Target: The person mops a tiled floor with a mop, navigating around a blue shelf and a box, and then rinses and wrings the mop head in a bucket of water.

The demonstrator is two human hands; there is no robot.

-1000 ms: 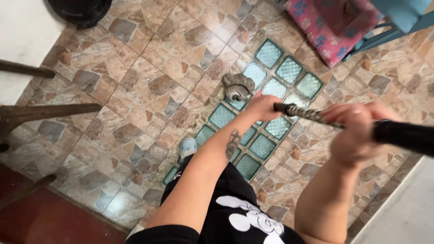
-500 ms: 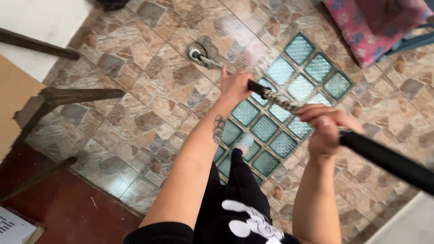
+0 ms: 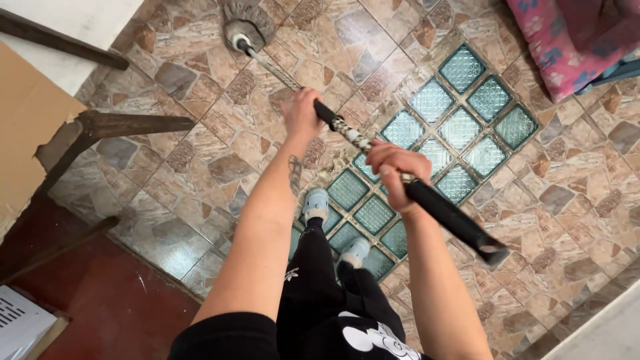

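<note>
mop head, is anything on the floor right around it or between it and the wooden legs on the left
Nothing visible does. The mop head sits on bare tile near the top edge, both hands, left hand and right hand, on the handle. The wooden legs stand apart, left of it, with only floor between.

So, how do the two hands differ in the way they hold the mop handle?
The left hand grips the handle lower, nearer the mop head, arm stretched out. The right hand grips higher, beside the black grip, elbow bent. Both are closed around the handle.
</note>
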